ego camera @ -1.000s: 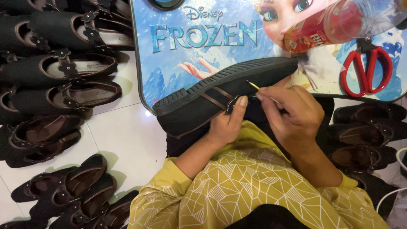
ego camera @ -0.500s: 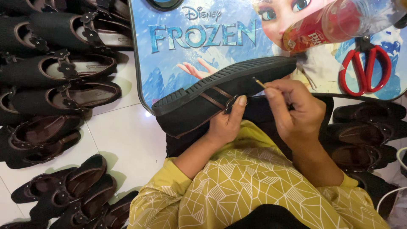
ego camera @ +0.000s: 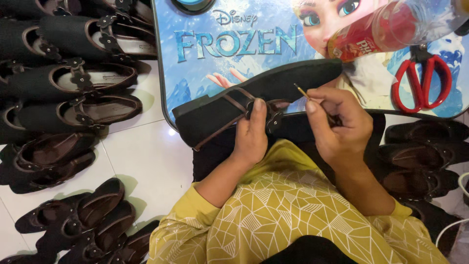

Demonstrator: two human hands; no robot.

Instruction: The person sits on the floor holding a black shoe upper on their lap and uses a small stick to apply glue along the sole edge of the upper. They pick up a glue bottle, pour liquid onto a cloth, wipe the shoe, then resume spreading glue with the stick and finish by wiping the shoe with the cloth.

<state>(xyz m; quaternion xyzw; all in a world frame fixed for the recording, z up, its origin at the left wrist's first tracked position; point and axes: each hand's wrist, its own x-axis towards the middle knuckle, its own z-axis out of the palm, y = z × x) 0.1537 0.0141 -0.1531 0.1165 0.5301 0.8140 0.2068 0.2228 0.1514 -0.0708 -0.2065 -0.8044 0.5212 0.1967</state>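
Observation:
My left hand (ego camera: pixel 251 134) grips a black flat shoe (ego camera: pixel 215 115) with brown straps, thumb pressed on the flower ornament at the strap crossing. The shoe lies tilted across my lap and the edge of a small picture-printed table (ego camera: pixel 195 73). My right hand (ego camera: pixel 337 124) pinches a thin wooden stick (ego camera: pixel 303 93), its tip pointing up-left just above the shoe's opening. Both arms wear yellow patterned sleeves.
Red-handled scissors (ego camera: pixel 422 83) and a clear plastic bottle with a red label (ego camera: pixel 386 29) lie on the table at the right. Rows of black and brown shoes (ego camera: pixel 73 93) cover the white tiled floor on the left; more shoes (ego camera: pixel 420 156) sit at the right.
The shoe has been rolled so its ribbed sole no longer faces me. My right hand with the stick has shifted slightly, staying at the shoe's opening.

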